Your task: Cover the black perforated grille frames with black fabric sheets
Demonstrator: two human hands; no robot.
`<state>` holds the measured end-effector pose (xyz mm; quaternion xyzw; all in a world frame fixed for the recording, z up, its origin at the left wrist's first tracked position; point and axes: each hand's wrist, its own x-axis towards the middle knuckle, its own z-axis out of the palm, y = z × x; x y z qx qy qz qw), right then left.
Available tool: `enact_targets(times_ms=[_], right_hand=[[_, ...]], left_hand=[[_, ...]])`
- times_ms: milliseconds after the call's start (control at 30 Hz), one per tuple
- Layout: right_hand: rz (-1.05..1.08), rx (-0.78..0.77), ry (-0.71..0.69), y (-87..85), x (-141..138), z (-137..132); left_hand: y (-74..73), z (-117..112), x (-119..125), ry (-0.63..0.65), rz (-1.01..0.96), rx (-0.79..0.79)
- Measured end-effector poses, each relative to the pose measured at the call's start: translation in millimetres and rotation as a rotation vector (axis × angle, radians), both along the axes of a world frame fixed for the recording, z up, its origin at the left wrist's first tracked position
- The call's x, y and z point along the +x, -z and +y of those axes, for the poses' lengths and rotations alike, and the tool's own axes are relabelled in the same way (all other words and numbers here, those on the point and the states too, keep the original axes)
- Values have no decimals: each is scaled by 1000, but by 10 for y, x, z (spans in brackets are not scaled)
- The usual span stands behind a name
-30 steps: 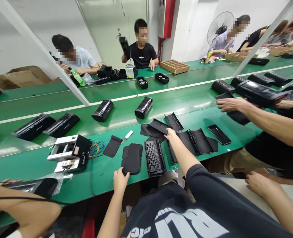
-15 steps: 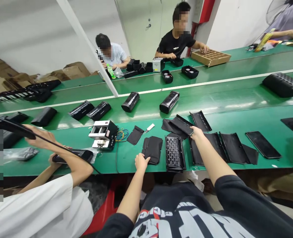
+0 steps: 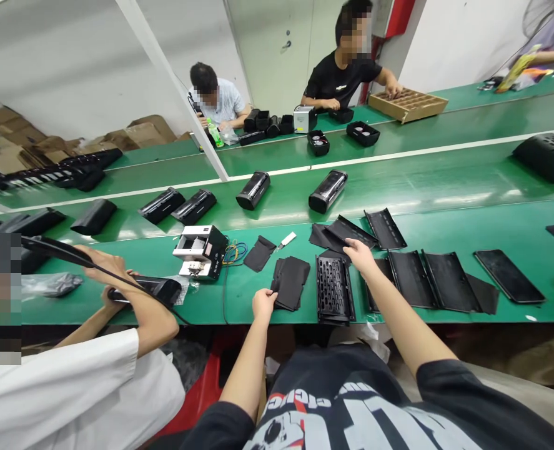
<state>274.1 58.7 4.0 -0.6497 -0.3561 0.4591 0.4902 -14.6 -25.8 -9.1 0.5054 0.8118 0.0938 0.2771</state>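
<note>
At the lower left edge of a stack of thin black sheets, my left hand has its thumb and fingers closed on the sheets' edge. My right hand is closed in a pinch at the corner of a black sheet, among loose sheets beside a shallow black panel. Its fingertips are partly hidden. Between my hands, a black slotted grille panel lies on the green bench, seemingly stacked on others. To the right of my right forearm, several black trough-shaped panels lie hollow side up.
A small black-and-white machine with coiled wires stands left of the sheets. A phone-like black slab lies at right. Black housings sit on the green belt ahead. A co-worker's arm is close on my left.
My right hand has shifted left, from the shallow panel's end to the sheet corner beside it. My left hand stays at the stack's edge. The whole view has shifted slightly.
</note>
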Motion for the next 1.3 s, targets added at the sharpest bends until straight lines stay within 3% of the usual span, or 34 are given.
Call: enact_targets(times_ms=[200, 400, 533, 700, 933, 1100, 1300], right_hand=[[-191, 13, -254, -95, -213, -196], [-319, 47, -408, -125, -450, -405], [-296, 19, -465, -95, -521, -487], [-286, 13, -484, -75, -521, -560], [-534, -1, -554, -150, -515, -662], [-571, -2, -643, -147, -579, -718], [-539, 46, -743, -124, -649, -773]], left_hand=[[-146, -4, -17, 75, 158, 58], [-253, 1, 10, 197, 267, 131], [-219, 1, -14, 232, 277, 87], [-166, -44, -50, 185, 282, 46], [-273, -107, -42, 297, 481, 104], [-287, -99, -36, 298, 423, -27], [-196, 6, 58, 263, 412, 4]])
